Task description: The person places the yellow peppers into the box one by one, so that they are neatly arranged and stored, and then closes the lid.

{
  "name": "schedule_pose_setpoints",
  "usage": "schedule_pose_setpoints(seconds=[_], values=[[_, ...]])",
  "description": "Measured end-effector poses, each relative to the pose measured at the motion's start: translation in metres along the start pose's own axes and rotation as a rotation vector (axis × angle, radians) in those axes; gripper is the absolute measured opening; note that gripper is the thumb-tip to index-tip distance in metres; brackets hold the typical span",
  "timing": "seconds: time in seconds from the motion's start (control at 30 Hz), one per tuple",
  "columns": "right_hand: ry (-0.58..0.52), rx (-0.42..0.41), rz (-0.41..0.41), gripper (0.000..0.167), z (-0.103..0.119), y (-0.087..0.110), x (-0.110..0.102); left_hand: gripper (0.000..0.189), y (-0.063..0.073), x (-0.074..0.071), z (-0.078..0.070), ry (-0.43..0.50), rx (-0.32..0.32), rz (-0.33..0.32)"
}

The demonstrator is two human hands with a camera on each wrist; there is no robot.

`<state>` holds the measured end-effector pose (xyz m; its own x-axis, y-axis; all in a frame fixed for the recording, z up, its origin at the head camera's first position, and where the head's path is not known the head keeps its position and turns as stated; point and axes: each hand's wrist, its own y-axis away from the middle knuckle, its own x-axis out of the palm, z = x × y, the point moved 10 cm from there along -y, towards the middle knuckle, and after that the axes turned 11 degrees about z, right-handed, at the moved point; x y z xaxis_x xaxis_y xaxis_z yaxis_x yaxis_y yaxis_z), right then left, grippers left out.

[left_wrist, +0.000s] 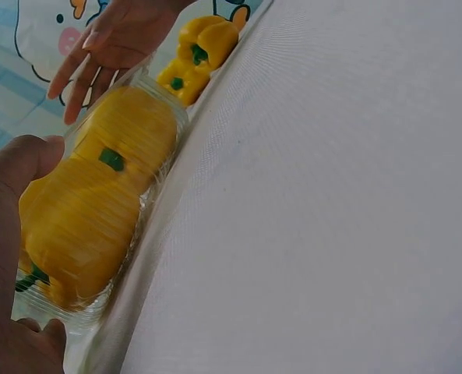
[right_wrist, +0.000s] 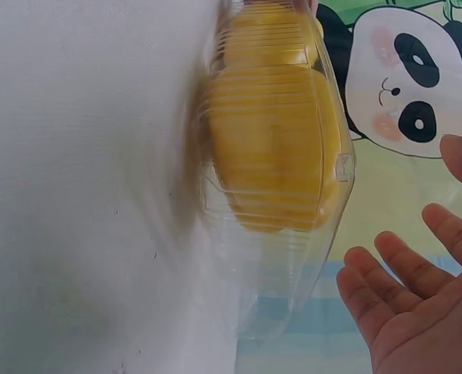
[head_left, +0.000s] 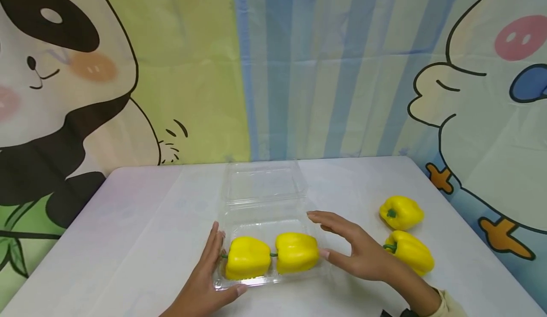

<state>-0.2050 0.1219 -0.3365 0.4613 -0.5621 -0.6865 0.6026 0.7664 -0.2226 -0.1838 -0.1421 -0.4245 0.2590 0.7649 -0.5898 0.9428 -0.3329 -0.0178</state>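
Two yellow bell peppers (head_left: 248, 258) (head_left: 297, 252) with green stems lie side by side along the front of a clear plastic clamshell box (head_left: 256, 227). Its hinged lid (head_left: 264, 184) is laid back, away from me. My left hand (head_left: 204, 279) rests at the box's left end, its fingers along that side and its thumb by the front edge. Beside the right-hand pepper is my right hand (head_left: 363, 254), fingers extended and thumb near the pepper; whether they touch is unclear. The right wrist view shows that hand (right_wrist: 417, 296) with spread fingers, holding nothing.
Two more yellow bell peppers (head_left: 401, 212) (head_left: 410, 252) lie on the right part of the white table (head_left: 141, 241), close to my right forearm. Behind the table hangs a cloth (head_left: 307, 70) printed with stripes and cartoon animals.
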Motion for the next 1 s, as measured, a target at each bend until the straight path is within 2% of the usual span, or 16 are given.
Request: schedule_pose_setpoints(seconds=[0.17, 0.37, 0.47, 0.7, 1.0], values=[[-0.015, 0.047, -0.02, 0.063, -0.004, 0.01, -0.004, 0.117, -0.001, 0.002, -0.003, 0.017, 0.021, 0.0], [0.053, 0.03, -0.092, 0.063, -0.001, 0.025, -0.01, 0.118, -0.002, 0.002, 0.0, 0.018, -0.007, 0.006], [0.074, 0.022, -0.133, 0.066, 0.001, 0.031, -0.014, 0.118, -0.001, 0.001, -0.001, 0.002, 0.001, 0.002], [0.125, 0.073, -0.158, 0.062, -0.004, 0.044, -0.024, 0.117, -0.001, 0.0, 0.0, -0.013, -0.011, -0.001], [0.184, 0.128, -0.196, 0.06, -0.011, 0.058, -0.036, 0.116, 0.0, 0.0, -0.003, -0.025, 0.034, -0.01]])
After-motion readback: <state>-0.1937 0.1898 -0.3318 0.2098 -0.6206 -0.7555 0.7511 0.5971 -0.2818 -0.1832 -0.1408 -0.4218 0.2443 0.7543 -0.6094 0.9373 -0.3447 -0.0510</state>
